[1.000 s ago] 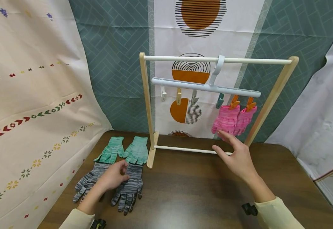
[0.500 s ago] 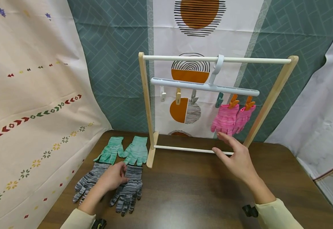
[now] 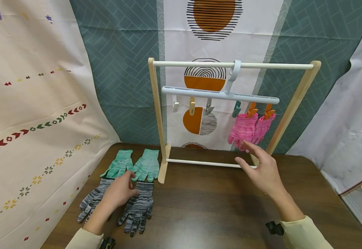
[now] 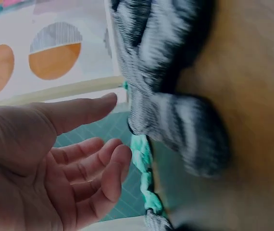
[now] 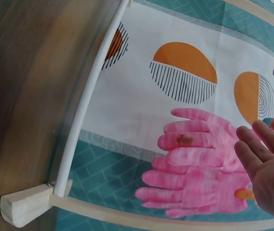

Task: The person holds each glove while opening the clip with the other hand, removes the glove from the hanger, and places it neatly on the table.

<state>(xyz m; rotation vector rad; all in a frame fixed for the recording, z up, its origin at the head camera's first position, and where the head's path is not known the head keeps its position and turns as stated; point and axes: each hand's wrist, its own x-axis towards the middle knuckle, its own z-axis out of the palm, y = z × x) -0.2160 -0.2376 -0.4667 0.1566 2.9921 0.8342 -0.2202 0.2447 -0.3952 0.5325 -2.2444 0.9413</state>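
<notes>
1. The left hand (image 3: 120, 190) is held just above the cuffs of the grey striped gloves (image 3: 136, 209), which are laid flat on the dark wooden surface (image 3: 206, 214); its fingers are loosely spread and nothing is gripped, as is confirmed by the left wrist view.
2. The right hand (image 3: 263, 172) is raised over the surface, its fingers relaxed and parted, with nothing held.
3. The green gloves (image 3: 146, 165) are laid just beyond the grey pair, beside the foot of the wooden rack (image 3: 154, 103).
4. The pink gloves (image 3: 249, 128) are hung from orange pegs (image 3: 252, 110) on the pale hanger (image 3: 218, 95), just past the right fingertips.
</notes>
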